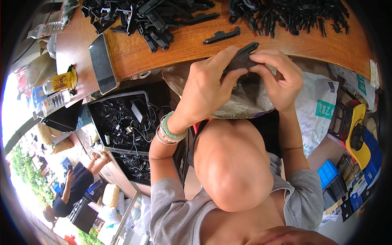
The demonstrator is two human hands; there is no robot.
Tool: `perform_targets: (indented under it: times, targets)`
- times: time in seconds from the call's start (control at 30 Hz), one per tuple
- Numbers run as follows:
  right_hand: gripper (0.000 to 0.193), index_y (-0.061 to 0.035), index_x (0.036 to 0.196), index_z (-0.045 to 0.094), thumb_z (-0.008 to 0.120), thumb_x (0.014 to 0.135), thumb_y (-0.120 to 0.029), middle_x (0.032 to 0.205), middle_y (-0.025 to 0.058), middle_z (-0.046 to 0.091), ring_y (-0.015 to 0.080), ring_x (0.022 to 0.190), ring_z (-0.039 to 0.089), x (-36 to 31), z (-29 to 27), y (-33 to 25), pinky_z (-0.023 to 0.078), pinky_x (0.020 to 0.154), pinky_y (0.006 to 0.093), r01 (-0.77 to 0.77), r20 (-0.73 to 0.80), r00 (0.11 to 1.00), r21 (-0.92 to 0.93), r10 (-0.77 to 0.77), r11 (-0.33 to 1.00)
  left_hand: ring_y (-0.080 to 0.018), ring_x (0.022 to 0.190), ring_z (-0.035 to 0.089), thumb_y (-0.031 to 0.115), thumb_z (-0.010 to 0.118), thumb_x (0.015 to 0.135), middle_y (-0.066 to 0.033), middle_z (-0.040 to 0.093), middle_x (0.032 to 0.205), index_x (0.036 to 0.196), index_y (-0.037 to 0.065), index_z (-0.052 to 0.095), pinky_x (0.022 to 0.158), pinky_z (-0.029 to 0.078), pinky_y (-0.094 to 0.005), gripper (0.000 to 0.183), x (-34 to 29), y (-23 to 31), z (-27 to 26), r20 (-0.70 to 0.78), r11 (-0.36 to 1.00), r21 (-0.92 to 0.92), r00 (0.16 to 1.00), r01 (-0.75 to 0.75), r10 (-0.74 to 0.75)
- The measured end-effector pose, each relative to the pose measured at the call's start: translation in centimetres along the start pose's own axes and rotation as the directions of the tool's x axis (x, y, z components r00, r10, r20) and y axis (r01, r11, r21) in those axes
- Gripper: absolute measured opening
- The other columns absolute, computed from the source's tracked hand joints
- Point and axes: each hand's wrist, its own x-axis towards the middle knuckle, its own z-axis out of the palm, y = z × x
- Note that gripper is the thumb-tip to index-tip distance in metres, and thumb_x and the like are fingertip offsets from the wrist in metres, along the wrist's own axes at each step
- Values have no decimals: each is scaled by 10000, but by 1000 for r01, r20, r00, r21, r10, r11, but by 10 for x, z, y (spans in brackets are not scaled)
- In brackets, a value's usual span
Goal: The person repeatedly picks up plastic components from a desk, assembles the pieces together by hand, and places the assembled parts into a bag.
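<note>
Both hands are close together at the near edge of the wooden desk (179,53), with one black plastic part (243,57) between them. The left hand (210,83) clamps it between thumb and fingers from the nine o'clock side; the right hand (281,73) pinches at its three o'clock end with thumb and forefinger (whether a smaller bit sits in that pinch, I cannot tell). The part is tilted, its upper end pointing toward one o'clock.

Taking the held part as the middle of the dial, a loose black piece (222,36) lies near it on the desk, toward eleven o'clock. A heap of black parts (157,20) spreads at ten, and another, finer-looking heap (290,14) at half past one. A dark-screened phone (103,64) lies at nine, near the desk's edge.

Directly below, at six o'clock, is a drab sack (245,104), its upper part hidden by the hands. A white plastic bag (314,110) hangs or stands at four, beside the right forearm. At eight, well apart from the hands, a black bin (145,98) holds small dark parts and pale cables. The left wrist carries bracelets (167,126), one of them green. Farther off, between seven and eight, is another person (75,185) in dark clothing.
</note>
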Motion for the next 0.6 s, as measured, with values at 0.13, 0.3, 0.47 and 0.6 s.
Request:
perform_targets:
  times: [0.13,0.3,0.47,0.6]
  targets:
    - [345,-6,1016,651,674,694,114,959,116,635,249,870,620,16,-2,-11,514,722,307,89,37,996,-153,-84,984,-145,589,652,-23,671,782,-121,667,723,1090,-28,627,575,510,-257,310,1,-4,-6,33,996,17,995,-90,89]
    - [370,-3,1026,640,653,684,137,932,117,632,253,835,610,0,-1,-7,511,697,313,-39,87,995,-49,43,998,-368,656,596,23,683,771,-177,598,771,1058,-14,582,552,468,-398,306,3,-9,-5,84,977,9,974,-211,210]
    - [325,-1,976,654,655,683,140,884,110,636,242,789,615,-3,0,-3,502,674,304,-23,33,999,-66,25,998,-365,664,601,40,696,766,-176,611,782,1053,-2,595,557,473,-390,307,5,-12,-1,49,973,-14,972,-229,230]
    - [285,3,957,661,673,694,112,867,104,640,224,770,617,-4,1,-4,494,662,298,-77,46,996,-26,78,997,-361,670,607,63,714,761,-177,618,775,1022,0,613,562,477,-382,287,5,-15,-3,48,975,-44,975,-216,218]
